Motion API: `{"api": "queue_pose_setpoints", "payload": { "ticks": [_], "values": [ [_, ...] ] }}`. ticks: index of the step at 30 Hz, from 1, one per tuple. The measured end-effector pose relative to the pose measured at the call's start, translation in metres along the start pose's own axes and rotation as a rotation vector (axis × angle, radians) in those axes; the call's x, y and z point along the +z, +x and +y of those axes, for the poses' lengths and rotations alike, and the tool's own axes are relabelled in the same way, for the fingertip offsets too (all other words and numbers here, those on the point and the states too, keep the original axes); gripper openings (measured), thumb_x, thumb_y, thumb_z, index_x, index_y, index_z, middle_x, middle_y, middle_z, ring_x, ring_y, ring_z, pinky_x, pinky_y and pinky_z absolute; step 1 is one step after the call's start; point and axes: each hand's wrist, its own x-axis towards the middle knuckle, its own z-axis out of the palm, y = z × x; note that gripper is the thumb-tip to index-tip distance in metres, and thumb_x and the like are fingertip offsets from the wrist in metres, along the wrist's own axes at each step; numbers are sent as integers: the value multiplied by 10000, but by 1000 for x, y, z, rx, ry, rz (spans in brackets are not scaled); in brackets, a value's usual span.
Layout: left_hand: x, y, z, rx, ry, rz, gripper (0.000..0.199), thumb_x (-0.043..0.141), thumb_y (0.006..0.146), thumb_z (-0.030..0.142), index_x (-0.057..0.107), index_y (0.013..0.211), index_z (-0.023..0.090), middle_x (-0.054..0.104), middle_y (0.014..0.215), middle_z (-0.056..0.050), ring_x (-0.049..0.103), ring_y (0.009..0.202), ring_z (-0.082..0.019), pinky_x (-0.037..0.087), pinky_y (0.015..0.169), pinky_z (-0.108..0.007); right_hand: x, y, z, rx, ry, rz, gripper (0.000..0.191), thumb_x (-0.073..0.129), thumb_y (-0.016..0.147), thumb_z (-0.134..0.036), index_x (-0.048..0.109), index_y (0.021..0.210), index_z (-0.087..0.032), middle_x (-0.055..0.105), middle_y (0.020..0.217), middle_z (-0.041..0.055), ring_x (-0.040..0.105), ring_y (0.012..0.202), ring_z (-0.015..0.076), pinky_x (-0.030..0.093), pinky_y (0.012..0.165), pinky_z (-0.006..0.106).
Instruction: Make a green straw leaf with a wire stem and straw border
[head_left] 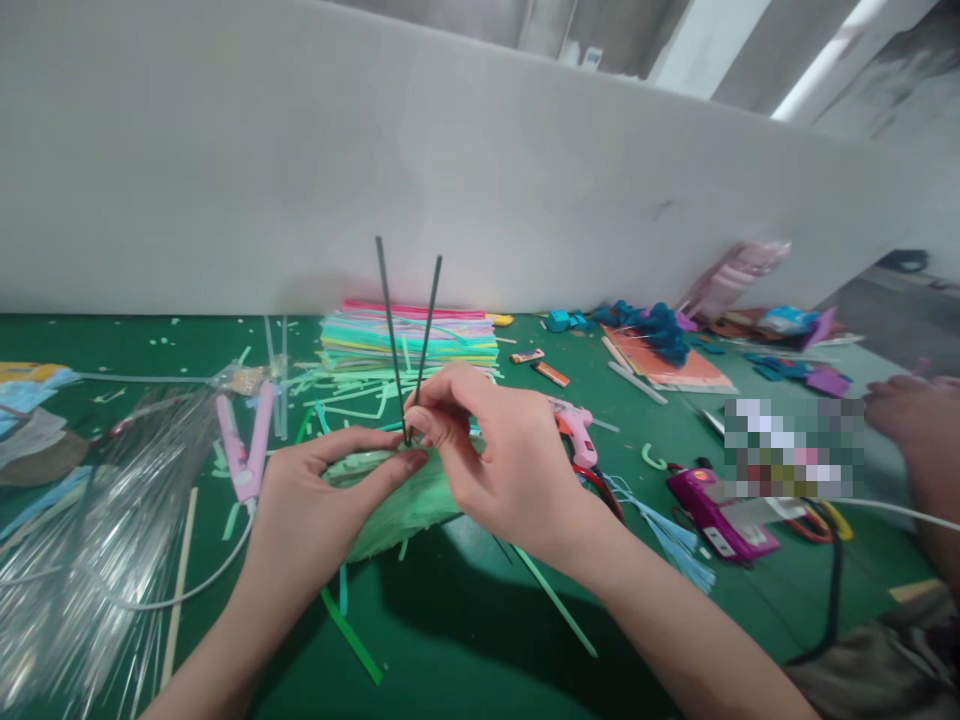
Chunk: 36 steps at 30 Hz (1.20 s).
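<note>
A light green fuzzy piece (405,520) is held above the table by my left hand (315,495), with thumb and fingers closed on its upper edge. Two thin dark sticks, a left one (390,335) and a right one (430,320), rise from the top of it and lean apart. My right hand (517,455) is closed at the foot of the right stick, thumb and fingertips pinched around it. The fingers partly hide where the sticks meet the green piece.
Pastel pipe cleaners (409,340) lie stacked behind. A pink hair straightener (246,440) and clear strips (112,540) are leftward. Rightward are a pink glue gun (577,430), a blue tassel (675,545), a magenta box (720,515) and another person's hand (904,410).
</note>
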Motion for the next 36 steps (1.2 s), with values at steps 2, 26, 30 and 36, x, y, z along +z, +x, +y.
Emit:
{"api": "queue_pose_setpoints", "payload": {
  "ticks": [2, 26, 30, 36],
  "values": [
    [1, 0, -1, -20, -23, 6, 113, 817, 654, 354, 787, 722, 268, 764, 680, 28, 747, 747, -252, 595, 708, -331, 1, 0, 1, -16, -7, 7, 115, 514, 922, -106, 511, 853, -198, 611, 748, -13, 543, 637, 98, 413, 596, 214],
    [2, 3, -14, -68, -211, -12, 119, 864, 619, 308, 785, 692, 256, 751, 671, 35, 719, 738, -179, 532, 705, -240, 2, -1, 4, -53, 29, -34, 131, 494, 952, -91, 527, 869, -186, 577, 770, -18, 509, 653, 79, 414, 613, 192],
    [3, 2, -14, -60, -183, -24, 116, 859, 626, 321, 786, 692, 261, 766, 704, 32, 723, 739, -184, 538, 719, -250, 4, -1, 5, -43, 56, -37, 130, 500, 948, -83, 539, 886, -190, 601, 794, -13, 527, 657, 82, 429, 618, 198],
    [0, 0, -9, -22, -84, -37, 149, 827, 668, 385, 794, 762, 275, 790, 784, 14, 738, 782, -213, 572, 749, -290, -4, 1, 5, 10, 94, -45, 75, 583, 943, -136, 613, 894, -185, 679, 831, 0, 605, 748, 108, 470, 670, 217]
  ]
}}
